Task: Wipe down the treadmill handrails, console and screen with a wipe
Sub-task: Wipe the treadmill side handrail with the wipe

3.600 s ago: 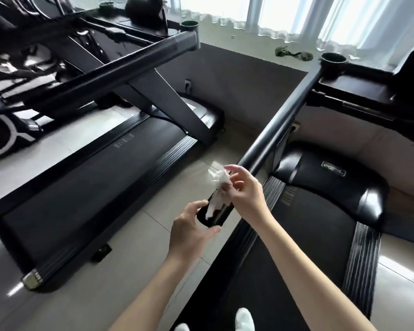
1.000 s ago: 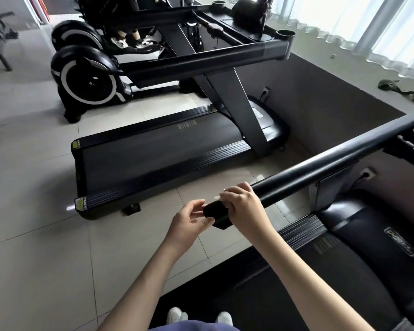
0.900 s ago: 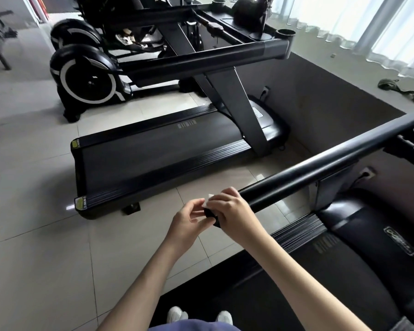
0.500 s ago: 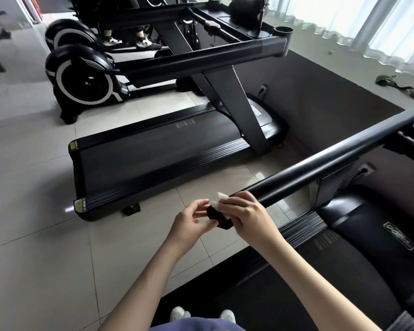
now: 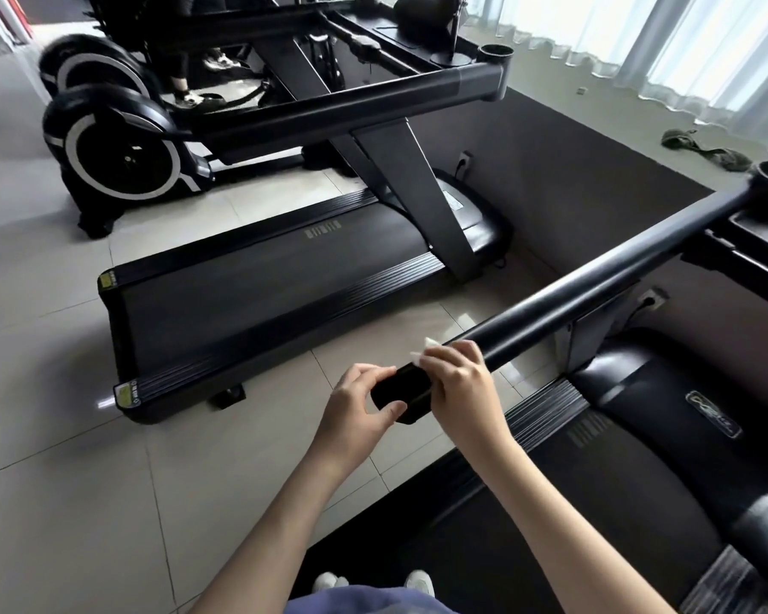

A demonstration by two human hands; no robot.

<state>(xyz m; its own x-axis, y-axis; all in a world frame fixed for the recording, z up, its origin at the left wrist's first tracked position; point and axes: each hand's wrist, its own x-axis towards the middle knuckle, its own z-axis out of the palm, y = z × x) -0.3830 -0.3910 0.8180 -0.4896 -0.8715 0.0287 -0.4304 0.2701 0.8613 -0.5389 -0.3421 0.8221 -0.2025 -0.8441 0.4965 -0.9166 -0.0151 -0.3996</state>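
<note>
Looks early: R hand (image 5: 460, 387) fingers (image 5: 455, 354) wrap wipe (image 5: 423, 351) on handrail (image 5: 595, 281) end, L hand (image 5: 358, 414) fingers (image 5: 366, 374) pinch its tip (console (image 5: 757, 232), screen, other rail prob. left)

Pale tiled floor (image 5: 63, 502), nearer treadmill (image 5: 617, 480) standing on it at right, second treadmill (image 5: 249, 294) beside it across a strip of tiles, two white-ringed exercise machines (image 5: 120, 157) beyond.

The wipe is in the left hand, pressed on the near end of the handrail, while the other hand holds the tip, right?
No. The head view shows the wipe in the right hand, pressed on the near end of the handrail; the left hand holds the tip.
</note>
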